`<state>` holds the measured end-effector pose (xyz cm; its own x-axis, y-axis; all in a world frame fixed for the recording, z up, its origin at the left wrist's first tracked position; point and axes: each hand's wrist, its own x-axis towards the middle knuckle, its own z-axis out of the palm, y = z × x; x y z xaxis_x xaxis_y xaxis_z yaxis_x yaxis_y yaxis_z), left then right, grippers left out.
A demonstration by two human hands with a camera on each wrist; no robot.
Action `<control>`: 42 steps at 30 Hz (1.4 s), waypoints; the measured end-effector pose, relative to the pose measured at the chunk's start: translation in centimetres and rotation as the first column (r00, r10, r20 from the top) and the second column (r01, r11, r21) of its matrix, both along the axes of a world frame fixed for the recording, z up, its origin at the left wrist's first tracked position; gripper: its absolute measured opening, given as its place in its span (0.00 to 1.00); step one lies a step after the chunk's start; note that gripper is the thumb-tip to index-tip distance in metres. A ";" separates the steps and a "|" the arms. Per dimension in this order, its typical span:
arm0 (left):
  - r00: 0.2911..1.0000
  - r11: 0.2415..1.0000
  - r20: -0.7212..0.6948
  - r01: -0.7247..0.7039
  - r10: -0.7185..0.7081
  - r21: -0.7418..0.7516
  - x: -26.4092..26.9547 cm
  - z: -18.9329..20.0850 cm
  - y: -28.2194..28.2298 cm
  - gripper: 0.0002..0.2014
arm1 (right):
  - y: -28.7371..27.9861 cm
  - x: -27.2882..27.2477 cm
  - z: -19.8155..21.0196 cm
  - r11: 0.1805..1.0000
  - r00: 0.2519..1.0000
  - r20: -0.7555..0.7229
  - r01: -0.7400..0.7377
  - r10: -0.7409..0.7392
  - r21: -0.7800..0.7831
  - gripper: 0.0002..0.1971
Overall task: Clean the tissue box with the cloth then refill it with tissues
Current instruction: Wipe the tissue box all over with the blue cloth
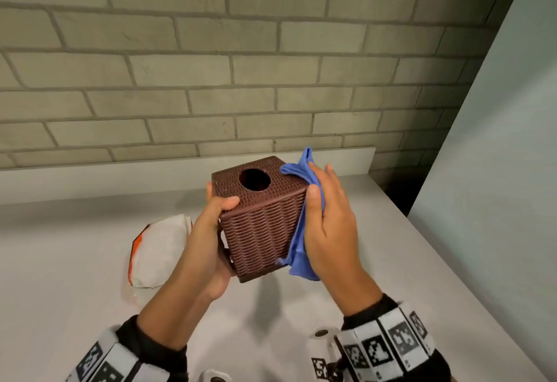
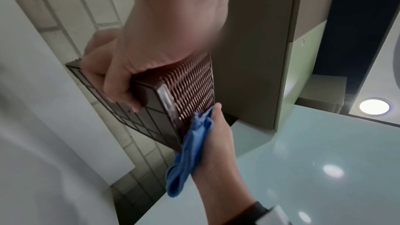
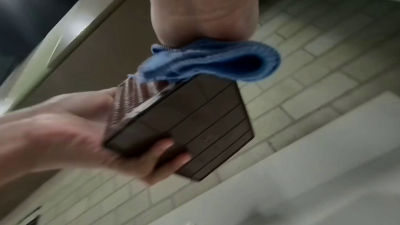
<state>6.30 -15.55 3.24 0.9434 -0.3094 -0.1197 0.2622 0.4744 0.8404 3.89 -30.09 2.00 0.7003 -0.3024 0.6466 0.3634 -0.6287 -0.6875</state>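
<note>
My left hand [image 1: 211,222] holds the brown woven tissue box [image 1: 262,225] up above the counter, thumb on its top edge and fingers curled under its base. The round hole in the top looks dark and empty. My right hand [image 1: 321,182] presses a blue cloth [image 1: 298,249] flat against the box's right side. The left wrist view shows the left hand [image 2: 121,67] gripping the box [image 2: 190,88] beside the cloth [image 2: 190,151]. Seen from the right wrist, the cloth [image 3: 216,61] lies between my palm [image 3: 205,14] and the box [image 3: 194,126].
A white and orange tissue pack [image 1: 156,246] lies on the pale counter [image 1: 60,261] to the left of the box. A low ledge [image 1: 120,170] and a brick wall run along the back. A light panel [image 1: 497,170] bounds the right side.
</note>
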 end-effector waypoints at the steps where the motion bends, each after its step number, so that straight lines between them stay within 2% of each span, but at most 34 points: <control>1: 1.000 0.999 -0.027 -0.012 0.010 -0.044 0.0 0.3 -0.1 0.18 | 0.3 -0.1 -0.1 1.000 1.000 0.028 0.000 0.000 -0.005 0.23; 4: 0.998 0.987 -0.043 0.031 -0.038 -0.158 -0.2 0.4 -0.6 0.16 | 1.6 -0.5 -1.1 0.962 0.986 0.159 0.097 -0.057 -0.254 0.20; 5: 0.996 0.989 -0.085 -0.040 0.028 -0.144 -0.7 0.3 -1.3 0.14 | 2.3 -0.6 -1.7 0.922 0.977 0.203 0.142 -0.072 -0.359 0.18; 6: 0.994 0.995 -0.034 -0.102 0.102 0.011 -1.3 -0.8 -2.4 0.13 | 3.1 -0.7 -2.4 0.872 0.971 0.230 0.169 -0.067 -0.459 0.18; 7: 0.990 0.987 -0.066 -0.114 0.122 0.115 -1.1 -0.5 -2.3 0.14 | 4.0 -0.9 -3.0 0.828 0.973 0.227 0.167 -0.049 -0.536 0.19; 8: 0.982 0.963 -0.028 -0.179 0.189 0.200 -1.1 0.0 -3.0 0.16 | 4.7 -1.2 -3.3 0.795 0.977 0.211 0.143 -0.020 -0.589 0.19; 9: 0.939 0.860 0.114 -0.343 0.324 0.378 -0.7 -0.6 -3.7 0.17 | 5.0 -1.3 -3.3 0.771 0.980 0.199 0.124 0.003 -0.625 0.19; 10: 0.961 0.940 -0.022 -0.264 0.275 0.215 -0.8 -0.8 -3.9 0.17 | 4.9 -1.3 -3.1 0.761 0.984 0.179 0.114 0.003 -0.639 0.19; 11: 0.979 0.996 -0.183 -0.090 0.088 -0.002 -1.6 -0.8 -3.7 0.16 | 4.3 -1.1 -2.8 0.762 0.988 0.154 0.117 -0.024 -0.636 0.19; 12: 0.964 0.999 -0.261 -0.043 0.039 -0.011 -1.4 -0.7 -2.9 0.14 | 3.4 -0.9 -2.3 0.778 0.990 0.130 0.127 -0.059 -0.615 0.20; 13: 0.966 0.999 -0.254 0.035 -0.040 -0.022 -0.6 -0.4 -1.0 0.11 | 2.4 -0.5 -1.9 0.813 0.990 0.108 0.137 -0.091 -0.566 0.20; 16: 0.985 0.997 -0.174 0.021 -0.008 0.074 0.0 -0.9 -0.4 0.14 | 0.5 0.2 -1.0 0.968 0.998 -0.007 0.056 -0.060 -0.245 0.23; 17: 0.988 0.998 -0.154 0.010 -0.001 0.060 -0.1 -0.7 -0.5 0.14 | 0.6 0.1 -1.1 0.983 1.000 -0.014 0.021 -0.024 -0.180 0.23; 18: 0.991 0.999 -0.136 0.017 -0.011 0.044 0.0 -1.0 -0.5 0.13 | 0.9 0.0 -1.0 0.982 1.000 0.002 0.009 -0.009 -0.189 0.23; 20: 0.991 1.000 -0.131 0.018 -0.018 -0.001 0.1 -1.1 -0.3 0.13 | 0.8 -0.4 -1.1 0.954 0.998 0.052 -0.019 0.036 -0.299 0.23; 21: 0.990 1.000 -0.138 0.020 -0.020 0.005 0.2 -1.1 0.0 0.14 | 0.5 -0.4 -1.2 0.950 0.994 0.049 -0.079 0.098 -0.302 0.23; 22: 0.989 0.999 -0.140 0.036 -0.035 0.000 0.3 -1.2 0.2 0.14 | 0.0 -0.3 -1.1 0.956 0.983 0.013 -0.175 0.184 -0.236 0.23; 23: 0.988 0.998 -0.137 0.066 -0.068 -0.016 0.4 -1.3 0.5 0.15 | -0.5 -0.4 -0.9 0.952 0.957 -0.033 -0.291 0.289 -0.099 0.22; 25: 0.987 0.993 -0.115 0.110 -0.113 -0.034 0.6 -1.4 1.0 0.16 | -1.4 0.0 -1.0 0.862 0.874 -0.070 -0.455 0.480 0.222 0.24; 27: 0.986 0.989 -0.086 0.140 -0.144 -0.041 0.9 -1.4 1.4 0.20 | -1.8 0.5 -1.6 0.795 0.835 -0.073 -0.487 0.545 0.362 0.26; 30: 0.975 0.977 -0.074 0.203 -0.207 -0.057 0.8 -1.8 1.8 0.27 | -2.5 1.6 -2.4 0.769 0.833 -0.090 -0.455 0.546 0.450 0.28; 33: 0.969 0.970 -0.053 0.237 -0.239 -0.048 0.8 -2.2 2.1 0.26 | -2.9 2.3 -2.2 0.771 0.848 -0.137 -0.383 0.512 0.509 0.26; 35: 0.969 0.970 -0.035 0.243 -0.244 -0.028 1.2 -2.4 2.3 0.24 | -2.8 2.5 -1.9 0.744 0.845 -0.164 -0.337 0.509 0.577 0.25; 39: 0.966 0.966 -0.017 0.257 -0.257 0.039 1.6 -2.6 2.7 0.24 | -3.2 2.9 -1.6 0.598 0.791 -0.211 -0.230 0.575 0.768 0.30; 42: 0.971 0.964 -0.005 0.238 -0.239 0.115 1.6 -2.3 2.6 0.16 | -3.3 3.0 -1.7 0.466 0.754 -0.205 -0.149 0.625 0.872 0.26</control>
